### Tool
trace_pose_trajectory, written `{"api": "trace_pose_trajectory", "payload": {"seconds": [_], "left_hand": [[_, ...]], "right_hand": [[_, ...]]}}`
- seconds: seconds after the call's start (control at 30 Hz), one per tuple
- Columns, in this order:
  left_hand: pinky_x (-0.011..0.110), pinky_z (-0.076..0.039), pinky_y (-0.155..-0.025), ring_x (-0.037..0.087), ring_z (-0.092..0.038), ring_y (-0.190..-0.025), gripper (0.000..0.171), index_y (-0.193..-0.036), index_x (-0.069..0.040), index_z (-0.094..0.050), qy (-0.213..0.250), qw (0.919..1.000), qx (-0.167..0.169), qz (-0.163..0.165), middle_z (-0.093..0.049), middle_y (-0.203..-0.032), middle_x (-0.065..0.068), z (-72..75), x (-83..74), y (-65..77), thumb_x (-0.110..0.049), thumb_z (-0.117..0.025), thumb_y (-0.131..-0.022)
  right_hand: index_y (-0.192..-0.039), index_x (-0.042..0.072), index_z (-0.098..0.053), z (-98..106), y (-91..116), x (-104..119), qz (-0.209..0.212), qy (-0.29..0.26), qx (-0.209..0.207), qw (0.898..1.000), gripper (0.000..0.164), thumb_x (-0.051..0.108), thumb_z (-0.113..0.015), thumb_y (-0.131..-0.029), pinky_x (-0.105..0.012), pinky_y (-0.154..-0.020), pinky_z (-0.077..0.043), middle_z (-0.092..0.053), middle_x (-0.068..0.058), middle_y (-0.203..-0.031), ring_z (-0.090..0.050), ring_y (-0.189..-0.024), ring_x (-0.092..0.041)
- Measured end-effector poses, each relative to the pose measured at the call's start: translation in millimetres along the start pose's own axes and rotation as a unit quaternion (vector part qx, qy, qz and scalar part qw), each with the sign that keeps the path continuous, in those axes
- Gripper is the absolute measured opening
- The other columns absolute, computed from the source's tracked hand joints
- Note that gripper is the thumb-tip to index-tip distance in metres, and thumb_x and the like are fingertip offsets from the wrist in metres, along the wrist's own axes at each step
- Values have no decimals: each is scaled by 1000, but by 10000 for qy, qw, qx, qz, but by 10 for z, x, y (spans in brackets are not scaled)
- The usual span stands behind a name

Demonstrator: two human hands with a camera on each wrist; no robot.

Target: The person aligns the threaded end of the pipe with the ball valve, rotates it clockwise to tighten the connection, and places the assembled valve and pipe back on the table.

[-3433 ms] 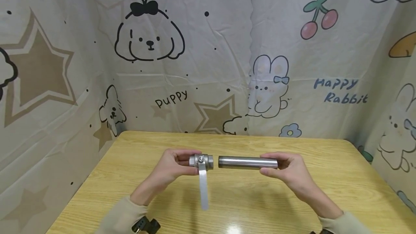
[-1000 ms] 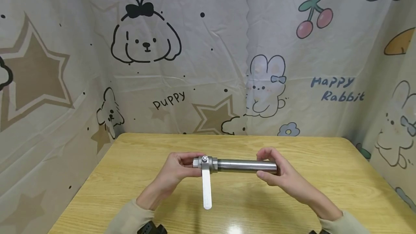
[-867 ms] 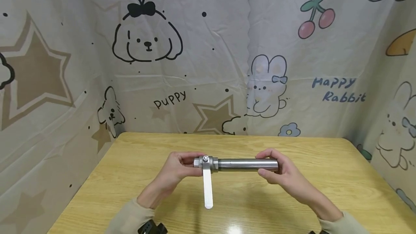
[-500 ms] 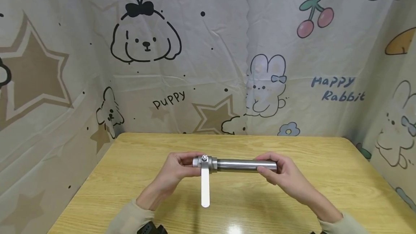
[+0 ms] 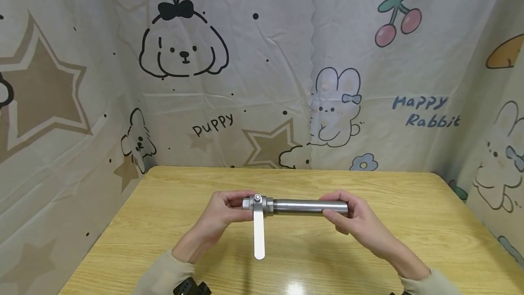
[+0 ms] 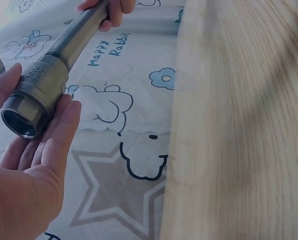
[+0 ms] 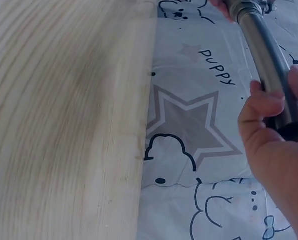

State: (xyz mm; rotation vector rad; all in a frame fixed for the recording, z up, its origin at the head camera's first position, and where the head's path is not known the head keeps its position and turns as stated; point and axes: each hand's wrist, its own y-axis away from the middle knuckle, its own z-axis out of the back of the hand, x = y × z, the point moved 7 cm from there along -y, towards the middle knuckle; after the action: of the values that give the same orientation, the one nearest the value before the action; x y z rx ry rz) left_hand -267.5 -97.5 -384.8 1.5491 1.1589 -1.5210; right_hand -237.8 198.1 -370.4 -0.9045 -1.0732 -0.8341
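Note:
A steel ball valve [image 5: 268, 206] is held up above the table by my left hand [image 5: 216, 216], thumb in front and fingers behind its hex end. Its flat silver lever handle [image 5: 259, 236] points down toward me. Against the valve's right end sits a plain metal pipe [image 5: 303, 206], in line with it. My right hand [image 5: 360, 220] grips the pipe near its far right end, thumb on the near side. In the left wrist view, the valve's open threaded port [image 6: 21, 121] faces the camera. The right wrist view shows the pipe's dark open end [image 7: 292, 131] by my palm.
The wooden table [image 5: 196, 267] spreads below both hands. A pale cloth [image 5: 270, 49] with printed cartoon animals and stars hangs behind it and along both sides. A black wrist-worn device [image 5: 191, 287] sits at my left cuff.
Over three seconds ago a gap separated pipe and valve; now they meet. My right fingers, looser about a second ago, have closed on the pipe again. The left hand barely moved lately.

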Motion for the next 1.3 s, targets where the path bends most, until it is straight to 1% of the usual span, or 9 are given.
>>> {"api": "trace_pose_trajectory", "payload": {"seconds": [0.17,0.3,0.4,0.53,0.7,0.97,1.1,1.23,1.3], "left_hand": [[33,-59,-90,17,-73,-99,51,-130,14,-66,53,10000,-7,-13,-78,-108,6,-3,-1,17,6,-82,-82],[33,-59,-90,17,-73,-100,51,-130,13,-67,50,10000,-21,-5,-78,-109,6,-15,-2,18,5,-83,-82],[32,-58,-90,17,-72,-100,50,-130,12,-67,39,10000,-32,21,-78,-108,6,-14,-2,14,5,-82,-83],[33,-58,-91,17,-72,-100,49,-129,12,-68,30,10000,-29,24,-79,-108,5,-10,-5,9,5,-81,-83],[32,-58,-91,17,-72,-100,48,-128,12,-68,49,10000,-76,-14,-79,-107,5,-6,-9,12,6,-81,-83],[32,-58,-90,17,-72,-102,49,-130,13,-67,70,9999,-93,52,-79,-108,7,-25,27,12,4,-81,-84],[32,-58,-90,17,-72,-102,49,-130,13,-67,64,9999,-113,31,-79,-108,7,-23,22,5,4,-81,-84],[32,-58,-90,17,-72,-101,49,-130,14,-66,70,9999,-106,18,-79,-108,7,-28,18,2,4,-81,-84],[32,-58,-90,18,-72,-102,49,-129,14,-66,73,9999,-102,11,-79,-108,7,-27,17,7,4,-81,-84]], "right_hand": [[-130,0,-60,-30,-9,-13,-98,241,30,9997,26,16,-59,-110,-25,-50,-36,-50,-10,-88,-41,-61,-10],[-132,0,-42,-70,10,-32,11,-419,369,9984,26,9,-52,-110,-29,-54,-29,-44,-17,-103,-37,-66,-13],[-129,-3,-38,-63,27,-29,210,-707,508,9960,25,1,-51,-108,-31,-55,-28,-43,-14,-100,-34,-64,-20],[-128,-5,-50,-1,15,-6,370,-262,285,9986,21,4,-53,-109,-30,-52,-31,-47,-6,-86,-35,-60,-22],[-123,-2,-65,65,-1,10,146,457,-122,9988,21,12,-57,-110,-26,-49,-37,-52,-5,-81,-43,-60,-13],[-134,-2,-51,40,35,51,392,210,32,9990,38,2,-69,-101,-25,-69,-57,-54,-22,-120,-61,-87,-14],[-129,-2,-58,73,31,48,356,246,-14,9991,29,4,-67,-103,-25,-54,-46,-60,-18,-101,-53,-69,-11],[-128,0,-65,103,10,37,150,360,-128,9992,25,10,-67,-105,-27,-51,-43,-57,-11,-84,-49,-62,-12],[-131,-1,-62,98,2,43,187,333,-68,9992,30,8,-68,-103,-27,-50,-44,-59,-15,-93,-50,-63,-11]]}}
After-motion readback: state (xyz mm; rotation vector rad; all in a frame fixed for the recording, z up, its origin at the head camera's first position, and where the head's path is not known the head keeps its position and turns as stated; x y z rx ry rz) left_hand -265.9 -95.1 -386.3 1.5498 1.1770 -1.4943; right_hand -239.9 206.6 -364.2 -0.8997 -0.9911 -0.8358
